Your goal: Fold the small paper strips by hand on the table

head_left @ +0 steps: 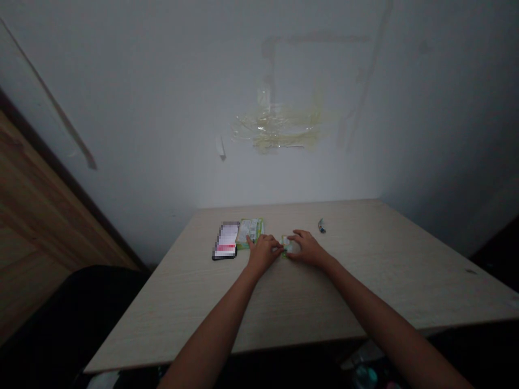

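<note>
A small green-and-white card [287,241] lies on the table between my two hands. My left hand [265,253] reaches it from the left, its fingertips pressed together at the card's edge and its thumb side stretched out over a flat pack. My right hand [310,249] spans the card from the right, with fingers at the far edge and thumb at the near edge. The fingers partly cover the card, so its full shape is hidden. Just left of my left hand lies the flat green-and-white pack [248,227], printed with text.
A phone [226,241] with a lit, blurred screen lies left of the pack. To the right sits a small dark-and-silver object [321,226]. The pale wooden table [389,259] meets a wall [162,108] with tape remnants. A wooden panel [36,194] stands at left.
</note>
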{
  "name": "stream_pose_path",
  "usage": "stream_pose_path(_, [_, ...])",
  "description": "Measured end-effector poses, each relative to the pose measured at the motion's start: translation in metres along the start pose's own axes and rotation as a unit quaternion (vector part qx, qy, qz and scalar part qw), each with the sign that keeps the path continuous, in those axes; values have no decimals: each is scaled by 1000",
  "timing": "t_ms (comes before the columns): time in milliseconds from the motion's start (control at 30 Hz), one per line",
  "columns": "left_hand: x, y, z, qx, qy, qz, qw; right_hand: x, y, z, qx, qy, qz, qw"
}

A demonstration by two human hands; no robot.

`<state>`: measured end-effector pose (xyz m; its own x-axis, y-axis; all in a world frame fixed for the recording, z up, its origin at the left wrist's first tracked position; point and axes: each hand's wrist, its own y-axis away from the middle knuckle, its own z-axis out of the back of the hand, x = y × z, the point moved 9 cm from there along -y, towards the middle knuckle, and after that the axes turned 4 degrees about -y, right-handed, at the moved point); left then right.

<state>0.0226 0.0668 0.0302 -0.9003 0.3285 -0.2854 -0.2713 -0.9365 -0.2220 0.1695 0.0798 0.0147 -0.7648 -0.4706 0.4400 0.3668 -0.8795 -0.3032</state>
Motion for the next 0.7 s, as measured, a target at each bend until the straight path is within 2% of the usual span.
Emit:
stream_pose_path(133, [0,0,0,8,5,2,1000,3,2,0,13,9,5,1000])
stream_pose_path(300, [1,0,-1,-10,21,-3,1000,2,4,1,10,6,2,1000])
stream_pose_path(700, [3,-1,0,-35,33,-3,999,-6,1,8,-61,-67,43,995])
